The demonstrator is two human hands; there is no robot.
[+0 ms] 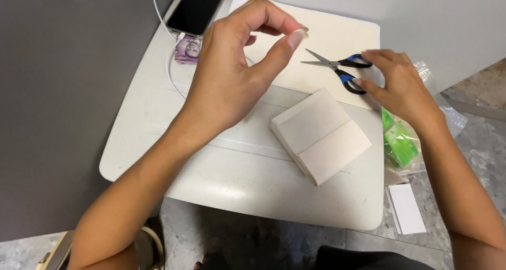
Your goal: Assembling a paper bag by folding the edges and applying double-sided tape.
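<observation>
Soft, even indoor light, faint shadows under the hands (232,75), slight motion blur, mild edge distortion.
</observation>
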